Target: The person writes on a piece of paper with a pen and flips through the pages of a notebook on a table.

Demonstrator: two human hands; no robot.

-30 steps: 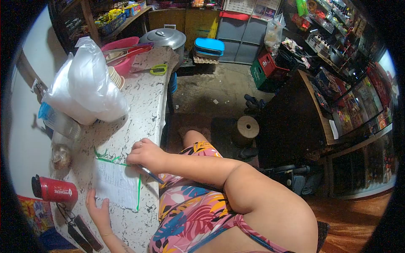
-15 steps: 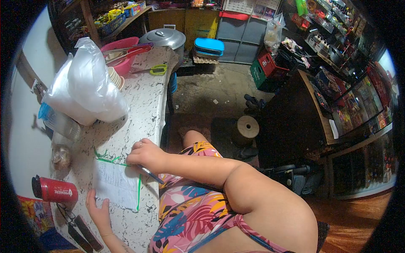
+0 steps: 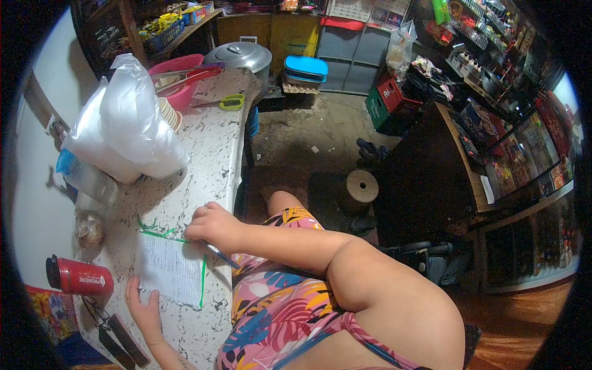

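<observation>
A lined, handwritten notebook page (image 3: 169, 268) with green edging lies on the marbled white table (image 3: 206, 145). Along its lower left edge rests my left hand (image 3: 143, 305), fingers apart, the thumb and fingertips touching the paper. Closed around a dark pen (image 3: 221, 254), my right hand (image 3: 213, 223) sits at the page's upper right corner. The pen slants back toward my lap; its tip is hidden by the fingers. Green strands (image 3: 154, 228) curl at the page's top edge. A red tumbler (image 3: 89, 277) with a black lid lies on its side left of the page.
White plastic bags (image 3: 132, 123) fill the table's far left, beside stacked cups (image 3: 169, 114) and a pink basin (image 3: 179, 95). Green-handled scissors (image 3: 232, 102) lie near the far end. A large pot (image 3: 240, 57) stands behind. Dark straps (image 3: 120, 339) lie near my left forearm.
</observation>
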